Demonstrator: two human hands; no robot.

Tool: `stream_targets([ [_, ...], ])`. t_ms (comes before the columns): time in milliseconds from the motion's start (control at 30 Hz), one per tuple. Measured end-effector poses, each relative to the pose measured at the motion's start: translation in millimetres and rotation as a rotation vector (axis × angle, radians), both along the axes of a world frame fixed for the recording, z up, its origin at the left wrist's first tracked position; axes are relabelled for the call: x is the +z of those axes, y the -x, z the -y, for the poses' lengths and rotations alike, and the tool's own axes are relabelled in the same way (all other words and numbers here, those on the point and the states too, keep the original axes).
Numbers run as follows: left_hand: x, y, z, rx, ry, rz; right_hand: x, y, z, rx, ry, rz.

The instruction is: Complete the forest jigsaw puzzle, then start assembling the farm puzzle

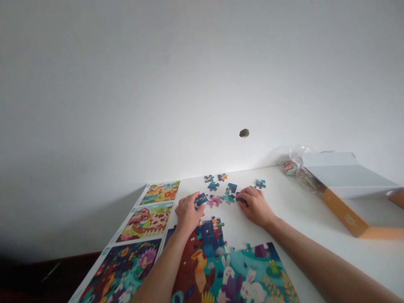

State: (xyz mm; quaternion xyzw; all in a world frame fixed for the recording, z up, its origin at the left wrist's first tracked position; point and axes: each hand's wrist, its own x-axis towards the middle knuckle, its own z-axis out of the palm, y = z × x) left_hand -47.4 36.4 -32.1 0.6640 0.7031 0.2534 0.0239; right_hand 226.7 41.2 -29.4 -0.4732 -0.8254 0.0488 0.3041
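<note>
My left hand (188, 212) is closed at the fingertips on a dark blue puzzle piece (201, 200), just above the partly joined puzzle. Under the fingers of my right hand (256, 206) is another dark blue piece, gripped at its edge and mostly covered. Between the hands lie a purple puzzle piece (214, 201) and a teal piece (227, 197). The joined puzzle (232, 269), with white rabbits and a brown bear, spreads below, its upper edge uneven. My left forearm hides part of its left side.
Several loose pieces (213, 186) lie near the wall. A reference sheet (145, 223) with three pictures runs along the table's left edge. At the right stand an open orange and white box (344, 214) and a clear plastic bag (299, 162). A hole (244, 133) marks the wall.
</note>
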Motion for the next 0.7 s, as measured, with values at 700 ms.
stream_targets([
  [700, -8.5, 9, -7, -0.136, -0.207, 0.440, -2.0, 1, -1, 0.018, 0.012, -0.008],
])
